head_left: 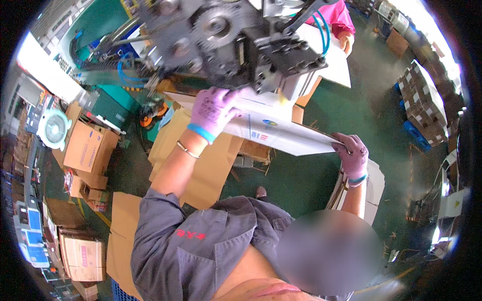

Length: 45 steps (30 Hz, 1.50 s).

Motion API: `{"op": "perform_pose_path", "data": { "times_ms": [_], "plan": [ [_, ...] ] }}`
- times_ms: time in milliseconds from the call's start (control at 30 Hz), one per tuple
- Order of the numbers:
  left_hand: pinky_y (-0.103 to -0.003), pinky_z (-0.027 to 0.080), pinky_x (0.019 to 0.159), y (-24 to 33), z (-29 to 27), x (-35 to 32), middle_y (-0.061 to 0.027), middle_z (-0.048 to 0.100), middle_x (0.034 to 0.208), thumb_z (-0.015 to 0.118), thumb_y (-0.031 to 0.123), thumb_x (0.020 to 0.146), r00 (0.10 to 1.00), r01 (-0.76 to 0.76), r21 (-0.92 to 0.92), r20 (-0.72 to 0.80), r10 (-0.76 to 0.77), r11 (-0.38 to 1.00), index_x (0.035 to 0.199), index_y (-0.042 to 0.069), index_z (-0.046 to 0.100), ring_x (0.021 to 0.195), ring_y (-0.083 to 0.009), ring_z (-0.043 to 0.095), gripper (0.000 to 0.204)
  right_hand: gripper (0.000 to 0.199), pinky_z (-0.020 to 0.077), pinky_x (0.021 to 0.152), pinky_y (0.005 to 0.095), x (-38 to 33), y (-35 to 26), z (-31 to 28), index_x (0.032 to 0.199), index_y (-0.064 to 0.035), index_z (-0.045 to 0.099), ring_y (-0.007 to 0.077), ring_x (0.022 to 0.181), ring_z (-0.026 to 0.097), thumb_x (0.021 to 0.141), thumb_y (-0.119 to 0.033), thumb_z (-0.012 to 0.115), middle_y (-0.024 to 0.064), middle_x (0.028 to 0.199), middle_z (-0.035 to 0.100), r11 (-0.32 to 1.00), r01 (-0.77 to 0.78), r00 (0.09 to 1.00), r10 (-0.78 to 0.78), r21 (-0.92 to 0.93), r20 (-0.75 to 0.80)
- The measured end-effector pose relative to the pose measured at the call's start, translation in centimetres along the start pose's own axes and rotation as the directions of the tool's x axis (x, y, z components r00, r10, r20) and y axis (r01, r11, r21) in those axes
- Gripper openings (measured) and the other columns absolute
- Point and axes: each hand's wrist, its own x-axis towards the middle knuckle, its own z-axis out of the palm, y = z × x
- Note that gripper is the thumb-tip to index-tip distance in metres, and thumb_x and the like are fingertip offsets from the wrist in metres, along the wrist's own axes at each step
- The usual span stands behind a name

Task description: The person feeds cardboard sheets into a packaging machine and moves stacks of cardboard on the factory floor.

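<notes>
A white folded cardboard sheet (283, 135) with blue and red print is held between my hands, beneath a dark metal machine head (221, 40). My left hand (213, 113), in a light purple glove with a blue cuff, is closed on the sheet's left part, its fingertips close under the machine. The right hand (353, 156), gloved alike, pinches the sheet's right end between thumb and fingers. The sheet's far side passes behind the machine's lower parts and is partly hidden.
Brown cardboard sheets (208, 160) lie by my left arm; stacked white-brown sheets (374, 188) stand by my right. A person in pink (339, 17) is beyond the machine. Cartons (85, 145) and a fan (54, 129) are at left, a loaded pallet (424, 108) at right.
</notes>
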Motion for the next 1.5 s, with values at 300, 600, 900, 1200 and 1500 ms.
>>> {"op": "perform_pose_path", "data": {
  "times_ms": [300,600,900,1200,1500],
  "plan": [
    [-0.051,0.029,0.105,-3.2,4.0,-0.4,-0.0126,0.053,0.128,0.065,0.042,0.077,0.972,0.231,0.045,0.037,-0.233,0.972,0.121,0.016,0.059,0.121,-0.0349,0.044,0.052,0.066,0.0477,0.065,0.0269,9.9,9.7,3.9,0.122,0.005,0.052,0.0157,0.071,0.058,0.097,-0.051,0.027,0.0127,0.086,0.063,0.249,-0.24,0.786,0.617,0.938,0.038],
    [-0.048,0.035,0.101,-6.7,4.3,-1.0,-0.0131,0.055,0.124,0.064,0.037,0.08,0.981,0.188,-0.014,0.04,-0.187,0.982,0.12,0.012,0.058,0.116,-0.0332,0.048,0.047,0.033,0.0503,0.082,0.0346,13.2,8.1,3.9,0.11,0.0067,0.057,0.0275,0.095,0.063,0.082,-0.008,0.061,0.0186,0.106,0.062,0.127,-0.231,0.871,0.468,0.965,0.147],
    [-0.047,0.041,0.096,-7.0,4.4,0.4,-0.0141,0.055,0.122,0.061,0.03,0.083,0.993,-0.089,0.037,-0.08,0.091,0.995,0.121,0.008,0.054,0.109,-0.0321,0.052,0.045,0.037,0.05,0.08,0.0311,8.8,7.3,2.8,0.115,0.0086,0.054,0.0229,0.091,0.063,0.086,-0.015,0.052,0.0157,0.105,0.062,0.2,-0.31,0.856,0.485,0.93,0.181],
    [-0.05,0.031,0.103,-17.7,14.9,-7.6,-0.0155,0.052,0.128,0.054,0.041,0.084,0.984,0.136,0.035,0.111,-0.139,0.99,0.12,0.012,0.057,0.12,-0.0376,0.044,0.047,0.042,0.0419,0.098,0.034,10.1,7.5,6.9,0.128,0.0046,0.049,0.0225,0.114,0.055,0.092,-0.019,0.049,0.0143,0.127,0.054,0.154,-0.286,0.727,0.678,0.946,0.109],
    [-0.047,0.029,0.106,-14.5,10.5,-1.3,-0.0167,0.05,0.131,0.052,0.029,0.089,0.989,0.072,-0.48,0.15,0.001,0.874,0.125,0.009,0.053,0.123,-0.0357,0.042,0.041,0.034,0.044,0.091,0.0334,6.4,1.4,5.9,0.117,0.0019,0.057,0.0266,0.102,0.06,0.083,0.004,0.05,0.0178,0.115,0.06,0.988,0.142,0.935,-0.112,0.064,-0.337]
  ]
}}
